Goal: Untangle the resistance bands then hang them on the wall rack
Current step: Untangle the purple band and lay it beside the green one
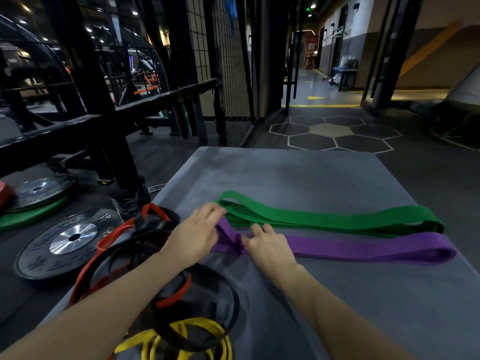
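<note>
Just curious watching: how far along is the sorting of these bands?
Green band already lies flat on the mat. Left hand and right hand are pinching the purple band. The black, red and yellow tangle remains, and nothing is hung yet.

matt rubber bands (363,245), matt grey mat (298,178)

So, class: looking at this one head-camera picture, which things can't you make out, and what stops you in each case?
- Left end of the purple band, head view: covered by the left hand and right hand, so any knot is hidden.
- Yellow band, head view: cut off by the bottom edge.
- Black bands and red bands, head view: the left forearm crosses the pile.
- Blue item on the mesh, head view: too dark and small to identify.
</note>
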Tool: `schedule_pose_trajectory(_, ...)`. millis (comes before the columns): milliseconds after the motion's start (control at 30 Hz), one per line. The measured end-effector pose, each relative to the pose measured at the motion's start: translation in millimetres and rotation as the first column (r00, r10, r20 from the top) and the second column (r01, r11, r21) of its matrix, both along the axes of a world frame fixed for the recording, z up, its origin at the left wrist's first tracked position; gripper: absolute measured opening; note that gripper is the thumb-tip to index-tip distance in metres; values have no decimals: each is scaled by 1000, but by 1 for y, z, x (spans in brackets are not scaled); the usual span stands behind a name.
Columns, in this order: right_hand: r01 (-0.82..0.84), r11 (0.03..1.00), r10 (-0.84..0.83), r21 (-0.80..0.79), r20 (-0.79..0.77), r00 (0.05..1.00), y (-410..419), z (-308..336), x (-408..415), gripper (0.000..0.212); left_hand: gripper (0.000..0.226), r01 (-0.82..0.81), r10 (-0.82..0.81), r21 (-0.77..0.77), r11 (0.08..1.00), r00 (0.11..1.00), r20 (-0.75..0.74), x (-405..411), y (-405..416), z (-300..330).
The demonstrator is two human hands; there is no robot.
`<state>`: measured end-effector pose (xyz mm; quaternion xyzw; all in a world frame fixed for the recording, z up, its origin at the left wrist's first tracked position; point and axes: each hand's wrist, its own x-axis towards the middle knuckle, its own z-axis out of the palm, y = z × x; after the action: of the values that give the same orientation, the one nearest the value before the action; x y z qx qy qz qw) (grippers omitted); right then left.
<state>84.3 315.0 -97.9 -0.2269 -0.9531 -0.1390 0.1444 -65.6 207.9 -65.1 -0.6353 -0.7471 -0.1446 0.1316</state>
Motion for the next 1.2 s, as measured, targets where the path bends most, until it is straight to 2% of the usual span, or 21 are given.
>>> schedule_pose_trajectory(67, -2, 1000, 2, -17, 4, 1000, 0, 2, 6, 22, 49, 116, -138, -179, 977, 984, -116, 3, 2, -12)
schedule_pose_trajectory(100, -37, 997, 39, -70, 21, 999, 2, 4, 9, 31, 51, 121, -158, -254, 960, 979, -129, 5, 2, -17)
schedule_pose_trajectory(167, -52, 985, 68, -167, 90, 994, 14, 0, 23, 43, 50, 89, -139, -310, 946, 980, -142, 6, 2, -18)
schedule_pose_trajectory(200, -89, 979, 105, -182, 77, 991, 16, 1, 33, 42, 51, 73, -139, -315, 946, 972, -192, 7, 2, -19)
schedule_pose_trajectory(267, -103, 986, 97, -132, -51, 994, 23, 1, 53, 31, 51, 27, -125, -303, 952, 943, -308, 11, 2, -16)
schedule_pose_trajectory(367, -46, 999, 46, 3, -64, 997, 35, -7, 70, 16, 40, 47, -177, -299, 953, 888, -424, 14, 4, -10)
schedule_pose_trajectory(467, -14, 998, 17, 54, -52, 998, 31, -3, 65, 17, 16, 63, -194, -269, 961, 848, -493, 11, 8, -6)
schedule_pose_trajectory(500, -9, 998, 13, 54, -63, 998, 31, -2, 63, 14, 11, 64, -188, -262, 963, 855, -483, 9, 10, -6)
schedule_pose_trajectory(600, 8, 999, -13, -38, -118, 993, 30, -5, 65, 13, 15, 69, -174, -246, 967, 882, -438, 5, 12, -14)
schedule_pose_trajectory(733, -44, 949, -3, -312, -150, 989, 37, 2, 67, 29, 12, 83, -173, -276, 958, 932, -320, 7, 21, -6)
schedule_pose_trajectory(833, -4, 894, -34, -448, -75, 997, 42, 7, 61, 32, 19, 46, -90, -305, 951, 987, -133, 9, 29, -1)
schedule_pose_trajectory(933, 15, 879, -46, -476, -54, 997, 41, 7, 57, 28, 19, -15, -38, -368, 930, 990, -134, 12, 32, -3)
schedule_pose_trajectory(1033, 52, 895, -83, -444, -51, 995, 40, 5, 56, 27, 21, -76, 11, -326, 942, 980, -197, 11, 32, -8)
schedule_pose_trajectory(1200, 70, 899, -73, -433, 9, 997, 35, 14, 55, 31, 28, -95, 52, -320, 943, 989, -139, 16, 36, -1)
